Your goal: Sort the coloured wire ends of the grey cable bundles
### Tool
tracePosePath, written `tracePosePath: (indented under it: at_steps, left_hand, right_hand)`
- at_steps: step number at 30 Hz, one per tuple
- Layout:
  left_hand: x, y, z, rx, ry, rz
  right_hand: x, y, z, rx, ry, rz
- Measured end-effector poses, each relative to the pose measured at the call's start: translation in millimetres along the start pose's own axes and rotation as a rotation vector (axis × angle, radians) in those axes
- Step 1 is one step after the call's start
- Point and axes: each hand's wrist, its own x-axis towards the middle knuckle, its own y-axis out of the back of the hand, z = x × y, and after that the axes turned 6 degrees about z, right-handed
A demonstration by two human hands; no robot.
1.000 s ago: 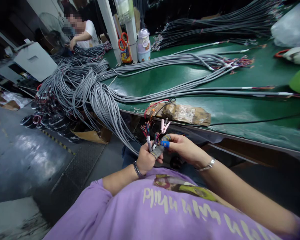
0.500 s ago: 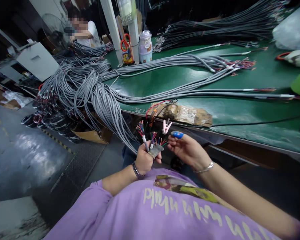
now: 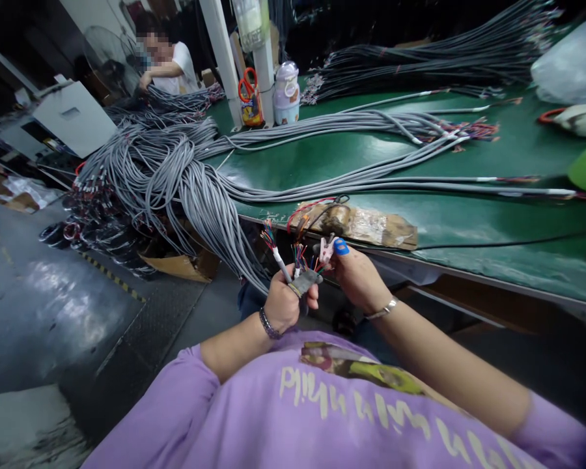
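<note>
1 grey floor (image 3: 68, 299) runs beside a long green surface (image 3: 469, 212), with grey cables (image 3: 176, 156) heaped over its left end and a co-worker (image 3: 178, 68) beyond. Off the near edge, the left hand (image 3: 280, 306) curls around cable ends (image 3: 278, 256); the right hand (image 3: 359, 277) pinches a pink clip (image 3: 326, 251) just beside them. The ends' coloured wires (image 3: 268, 236) look already bared and fanned; whether any are joined, and how much is left, I cannot tell.

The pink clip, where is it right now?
The pink clip is just right of the middle of the head view, pinched in the right hand. It's just below the wooden board, beside the colourful wire ends.
</note>
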Motion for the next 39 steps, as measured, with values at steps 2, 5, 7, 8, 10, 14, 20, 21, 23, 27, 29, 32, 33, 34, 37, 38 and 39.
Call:
tracePosePath:
  at_steps: [2,5,7,8,10,14,20,21,23,27,29,32,33,34,37,38,39]
  left_hand:
    - [2.9,-1.8,1.6,-0.005,0.007,-0.002]
    - [4.2,-5.1,2.0,0.015,0.021,-0.007]
    - [3.8,-7.2,1.1,0.033,0.035,-0.011]
    - [3.5,-7.9,0.3,0.043,0.042,-0.012]
    - [3.1,-8.4,-1.6,0.062,0.056,-0.015]
    - [3.1,-7.3,-4.7,0.091,0.063,-0.013]
    - [1.9,-5.8,-3.7,0.090,0.037,-0.001]
    - [1.3,-4.9,-4.0,0.089,0.033,-0.001]
    - [-0.2,-1.9,-6.1,0.087,0.023,-0.006]
    - [-4.9,6.6,-11.7,0.126,0.004,-0.029]
    - [-7.5,9.5,-12.4,0.170,-0.007,-0.041]
    - [-10.5,10.5,-10.6,0.246,-0.010,-0.048]
    - [-11.2,10.2,-9.7,0.265,-0.008,-0.052]
    - [-11.8,9.8,-8.9,0.279,-0.004,-0.057]
    - [-13.0,9.0,-8.0,0.303,0.017,-0.074]
    - [-13.3,9.0,-8.0,0.312,0.025,-0.076]
    - [-13.6,9.2,-8.1,0.320,0.032,-0.078]
  right_hand:
    - [1.3,-2.3,-2.1,0.087,-0.135,-0.044]
    - [3.4,-4.2,-5.9,0.180,-0.222,-0.079]
    - [4.6,-4.5,-7.0,0.203,-0.205,-0.068]
    - [5.1,-4.4,-7.0,0.207,-0.196,-0.060]
    - [5.8,-4.2,-6.3,0.213,-0.190,-0.041]
    - [5.4,-5.5,-4.4,0.225,-0.188,-0.003]
    - [-2.5,-6.7,-5.4,0.202,-0.201,-0.075]
    - [-4.4,-5.2,-6.1,0.202,-0.216,-0.101]
    - [-8.1,0.0,-7.7,0.194,-0.258,-0.164]
    - [-14.9,14.3,-11.5,0.110,-0.336,-0.295]
    - [-17.7,19.2,-14.5,0.020,-0.346,-0.327]
    - [-20.4,20.0,-21.0,-0.136,-0.283,-0.317]
    - [-20.6,18.9,-23.6,-0.187,-0.250,-0.310]
    - [-20.5,17.5,-26.0,-0.235,-0.217,-0.309]
    - [-18.6,13.1,-31.9,-0.346,-0.133,-0.344]
    - [-17.8,12.1,-33.2,-0.373,-0.110,-0.361]
    - [-17.1,11.2,-34.1,-0.394,-0.093,-0.377]
